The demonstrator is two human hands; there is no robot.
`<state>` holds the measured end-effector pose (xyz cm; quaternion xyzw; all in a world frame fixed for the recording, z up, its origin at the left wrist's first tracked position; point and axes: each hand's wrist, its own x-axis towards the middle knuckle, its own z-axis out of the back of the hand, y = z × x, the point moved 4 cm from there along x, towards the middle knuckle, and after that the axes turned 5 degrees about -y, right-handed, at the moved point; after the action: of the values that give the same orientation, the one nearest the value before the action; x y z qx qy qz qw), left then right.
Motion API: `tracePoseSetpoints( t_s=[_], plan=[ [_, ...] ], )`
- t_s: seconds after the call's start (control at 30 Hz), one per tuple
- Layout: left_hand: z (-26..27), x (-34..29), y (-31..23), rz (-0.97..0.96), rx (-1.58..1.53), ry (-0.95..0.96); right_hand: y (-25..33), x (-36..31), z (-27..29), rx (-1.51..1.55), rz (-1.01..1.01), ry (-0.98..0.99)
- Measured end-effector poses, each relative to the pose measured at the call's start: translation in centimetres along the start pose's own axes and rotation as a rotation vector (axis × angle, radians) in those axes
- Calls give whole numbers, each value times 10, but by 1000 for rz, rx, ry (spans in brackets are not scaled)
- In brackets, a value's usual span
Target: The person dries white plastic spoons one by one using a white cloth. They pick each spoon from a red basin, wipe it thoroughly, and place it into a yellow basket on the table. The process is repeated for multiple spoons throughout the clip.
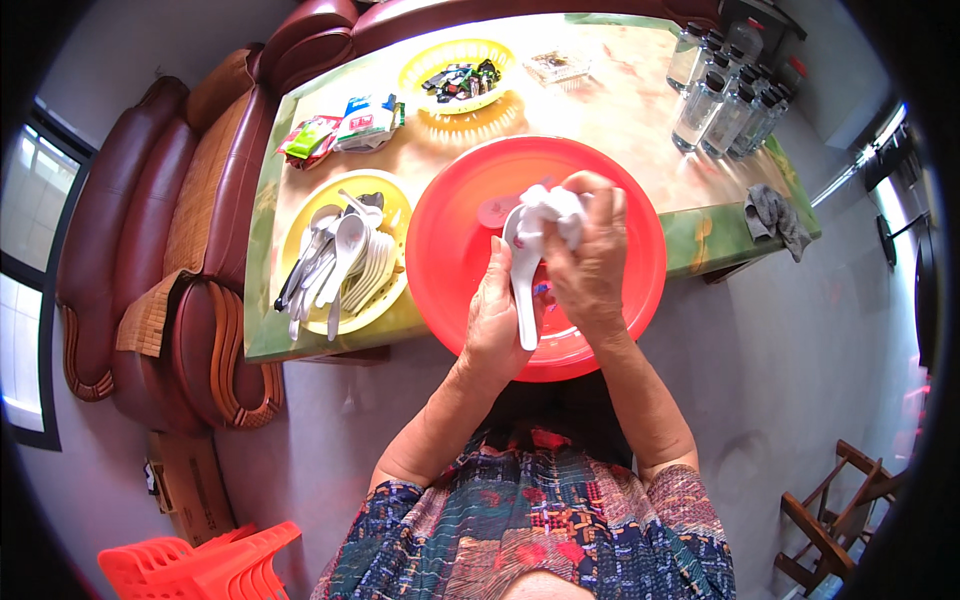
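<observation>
My left hand (487,322) grips a white soup spoon (525,305) by its handle, with the bowl end pointing away from me. A crumpled white cloth or tissue (550,208) is bunched in my right hand (597,262) and pressed against the spoon's bowl, covering part of it. Both hands are over a large red basin (447,235) at the table's near edge. Inside the basin lies a pale spoon-like piece (494,211), partly hidden behind the held spoon. Small blue bits show near my right fingers, too small to name.
Left of the basin, a yellow basket (398,205) holds several white spoons and stacked pieces. Snack packets (368,122), another yellow basket (410,75) and a clear tray (557,67) stand farther back. Several bottles (698,112) and a grey cloth (776,220) are at the right.
</observation>
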<state>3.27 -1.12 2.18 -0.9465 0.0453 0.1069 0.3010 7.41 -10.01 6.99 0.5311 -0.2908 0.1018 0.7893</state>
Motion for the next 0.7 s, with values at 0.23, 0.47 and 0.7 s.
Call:
tracePoseSetpoints(
  t_s=[0.23, 0.47, 0.7],
  plan=[
    [-1, -3, -4, -93, -4, 19, 2, -21, -6, -1, 197, 351],
    [21, 1, -9, 50, -271, 400, 10, -39, 16, 257, 77, 732],
    [13, -2, 1, 31, -29, -33, -5, -4, 23, 835, -472, 8]
  ],
)
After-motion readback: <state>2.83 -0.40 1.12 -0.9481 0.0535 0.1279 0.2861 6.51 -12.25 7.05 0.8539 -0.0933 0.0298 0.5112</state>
